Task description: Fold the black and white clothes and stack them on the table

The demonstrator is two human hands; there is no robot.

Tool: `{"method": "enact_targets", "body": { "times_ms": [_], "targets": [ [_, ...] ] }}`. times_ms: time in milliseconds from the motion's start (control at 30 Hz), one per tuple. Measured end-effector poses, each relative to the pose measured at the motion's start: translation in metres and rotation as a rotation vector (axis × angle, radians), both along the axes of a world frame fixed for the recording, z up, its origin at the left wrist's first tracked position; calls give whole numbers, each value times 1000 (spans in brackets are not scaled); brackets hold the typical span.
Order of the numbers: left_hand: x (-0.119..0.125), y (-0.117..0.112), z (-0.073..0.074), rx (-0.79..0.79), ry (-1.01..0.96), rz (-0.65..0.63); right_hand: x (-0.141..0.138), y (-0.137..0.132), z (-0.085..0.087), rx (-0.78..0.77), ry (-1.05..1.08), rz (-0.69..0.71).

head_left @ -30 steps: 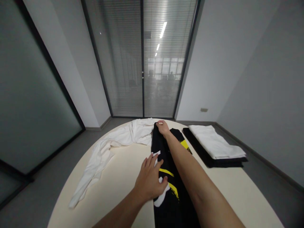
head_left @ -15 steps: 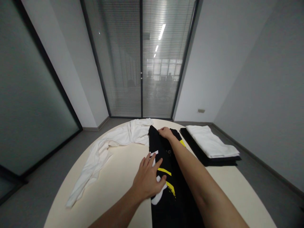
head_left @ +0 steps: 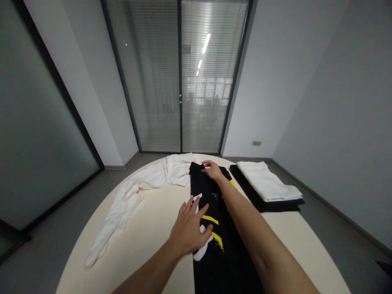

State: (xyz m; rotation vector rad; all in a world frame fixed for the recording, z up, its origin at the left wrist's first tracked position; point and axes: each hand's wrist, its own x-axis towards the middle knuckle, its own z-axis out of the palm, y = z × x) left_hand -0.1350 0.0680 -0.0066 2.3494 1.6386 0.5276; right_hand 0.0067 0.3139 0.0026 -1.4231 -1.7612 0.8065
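Observation:
A black garment (head_left: 214, 253) with yellow and white print lies lengthwise down the middle of a round cream table (head_left: 147, 245). My left hand (head_left: 187, 230) rests flat on its left edge, fingers spread, over a white patch of the print. My right hand (head_left: 212, 170) reaches across to the garment's far end and lies on the cloth there with its fingers extended and close together.
A crumpled white long-sleeved shirt (head_left: 137, 192) sprawls over the table's far left. At the far right, a folded white garment (head_left: 268, 185) sits on top of a folded black one (head_left: 263, 202). Glass doors with blinds stand beyond the table.
My right hand has slid a little to the right along the garment's far end and flattened. My left hand stays pressed on the left edge. The view has shifted slightly.

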Motion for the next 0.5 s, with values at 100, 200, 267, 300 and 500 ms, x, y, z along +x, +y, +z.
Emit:
{"method": "enact_targets", "body": {
  "times_ms": [100, 200, 267, 300, 500],
  "targets": [
    [0, 0, -1, -5, 2, 3, 7, -1, 2, 45, -77, 45],
    [0, 1, -2, -3, -3, -2, 24, -7, 5, 97, -176, 14],
    [0, 0, -2, 3, -5, -2, 39, -13, 8, 133, -253, -56],
    [0, 0, -3, 6, -4, 0, 45, -18, 9, 147, -290, -81],
    [1, -1, -4, 24, 27, 13, 54, -56, 6, 186, -429, 34]
  ]
}}
